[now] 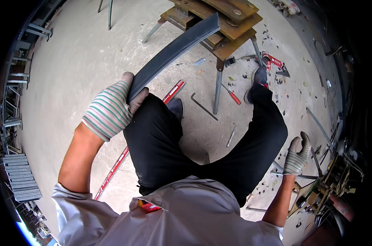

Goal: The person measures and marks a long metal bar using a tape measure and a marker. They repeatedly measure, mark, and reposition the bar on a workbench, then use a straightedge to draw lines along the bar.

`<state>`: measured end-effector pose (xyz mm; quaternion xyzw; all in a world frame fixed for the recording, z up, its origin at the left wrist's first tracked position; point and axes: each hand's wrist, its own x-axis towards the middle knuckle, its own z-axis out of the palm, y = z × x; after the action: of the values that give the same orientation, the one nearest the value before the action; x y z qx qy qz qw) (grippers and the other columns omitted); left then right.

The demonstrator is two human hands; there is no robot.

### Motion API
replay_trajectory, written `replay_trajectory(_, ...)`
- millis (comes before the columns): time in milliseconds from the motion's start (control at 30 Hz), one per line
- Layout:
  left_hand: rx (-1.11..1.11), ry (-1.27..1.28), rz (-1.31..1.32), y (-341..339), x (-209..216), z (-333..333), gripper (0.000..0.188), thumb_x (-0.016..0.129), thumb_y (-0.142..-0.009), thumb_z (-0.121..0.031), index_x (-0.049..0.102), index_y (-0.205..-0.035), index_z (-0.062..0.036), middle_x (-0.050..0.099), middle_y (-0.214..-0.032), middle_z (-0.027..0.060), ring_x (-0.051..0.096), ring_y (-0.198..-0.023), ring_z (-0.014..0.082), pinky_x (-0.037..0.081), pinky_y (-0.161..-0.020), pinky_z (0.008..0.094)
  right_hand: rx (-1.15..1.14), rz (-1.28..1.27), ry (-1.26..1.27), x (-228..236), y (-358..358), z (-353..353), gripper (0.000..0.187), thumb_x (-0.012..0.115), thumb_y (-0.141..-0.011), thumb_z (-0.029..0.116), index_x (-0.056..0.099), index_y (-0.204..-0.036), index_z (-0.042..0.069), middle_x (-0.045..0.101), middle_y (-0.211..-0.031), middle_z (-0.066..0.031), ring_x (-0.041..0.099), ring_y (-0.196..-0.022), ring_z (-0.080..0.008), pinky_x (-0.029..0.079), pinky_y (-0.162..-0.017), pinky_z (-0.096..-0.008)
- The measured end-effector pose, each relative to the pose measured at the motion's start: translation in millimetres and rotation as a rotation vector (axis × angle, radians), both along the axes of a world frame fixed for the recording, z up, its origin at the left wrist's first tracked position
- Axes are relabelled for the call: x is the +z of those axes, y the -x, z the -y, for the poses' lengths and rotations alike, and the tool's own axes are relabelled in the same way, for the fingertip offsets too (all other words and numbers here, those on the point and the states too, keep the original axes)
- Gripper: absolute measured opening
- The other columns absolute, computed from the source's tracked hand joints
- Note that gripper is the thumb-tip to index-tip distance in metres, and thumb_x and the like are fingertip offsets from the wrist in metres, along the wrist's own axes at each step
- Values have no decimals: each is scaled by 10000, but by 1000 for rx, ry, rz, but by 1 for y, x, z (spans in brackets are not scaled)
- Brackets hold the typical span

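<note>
The left hand [111, 107], in striped knit, clasps a smooth, dark, curved strip [174, 53] near the knee [151, 127], the right hand [297, 156] parts its fingers loosely, with gritty concrete floor [83, 57], rust-brown stacked plates [235, 45] and perhaps metal racks [17, 81] beyond.

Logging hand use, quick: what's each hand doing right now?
Left hand: closed, holding one end of a dark, flat strip.
Right hand: open, nothing visible in it.
</note>
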<state>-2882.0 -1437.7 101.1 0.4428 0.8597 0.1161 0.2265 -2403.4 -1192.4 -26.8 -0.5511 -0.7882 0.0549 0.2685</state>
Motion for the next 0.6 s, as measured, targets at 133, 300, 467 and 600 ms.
replay_trajectory(133,-32,9,-62,28,-27,11,361,585,-1038,-377,514,-1109,-30,590,-766,226,613,-721,405,496,-696,450,89,-70,35,-1,38,6,279,605,-1013,126,648,-1267,20,660,-1254,-119,585,-1201,-251,415,-1097,-387)
replay_trajectory(300,-36,30,-123,75,-76,31,277,635,-1024,-274,547,-1098,-22,600,-761,188,609,-703,352,487,-663,417,107,-249,197,-8,72,12,231,585,-1018,83,650,-1218,-11,645,-1228,-142,605,-1153,-253,445,-1071,-375)
replay_trajectory(467,200,-108,320,119,-158,53,189,596,-1049,-221,560,-1088,-40,601,-816,50,595,-710,169,506,-649,342,127,-214,221,-11,78,11,221,573,-1023,85,646,-1205,-17,645,-1209,-135,602,-1124,-236,459,-1043,-362)
replay_trajectory(600,493,-35,525,134,-202,45,231,494,-1092,-259,576,-1057,-46,608,-852,35,577,-707,114,505,-625,274,116,-160,208,-10,78,11,219,559,-1022,84,655,-1188,-22,653,-1197,-147,606,-1115,-246,451,-1049,-366)
